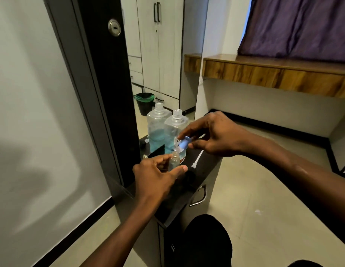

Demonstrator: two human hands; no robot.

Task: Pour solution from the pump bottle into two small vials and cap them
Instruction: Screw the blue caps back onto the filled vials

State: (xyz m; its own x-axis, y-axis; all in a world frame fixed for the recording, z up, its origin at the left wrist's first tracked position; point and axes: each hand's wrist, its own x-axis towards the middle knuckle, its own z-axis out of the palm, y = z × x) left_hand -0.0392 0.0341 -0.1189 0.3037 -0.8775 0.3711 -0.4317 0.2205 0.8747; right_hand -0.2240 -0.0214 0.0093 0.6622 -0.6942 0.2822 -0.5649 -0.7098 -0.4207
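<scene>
On a narrow black worktop set against a tall mirror, a person works with both bare hands. At the left, the left hand pinches a small clear vial between thumb and fingers, holding it upright just above the worktop with its open neck facing up, apparently to keep it steady for capping. I cannot tell how much liquid it holds. Directly behind it stands the large clear bottle, its pump removed and its threaded neck open; blue solution fills roughly its lower third, and its twin appears as a reflection in the mirror to its left. To the right and slightly above the vial, the right hand pinches a small blue cap between thumb and forefinger, tilted, near the vial's mouth but not touching it. A white piece, probably the pump's tube, lies on the worktop below that hand. A second vial is not clearly visible.
</scene>
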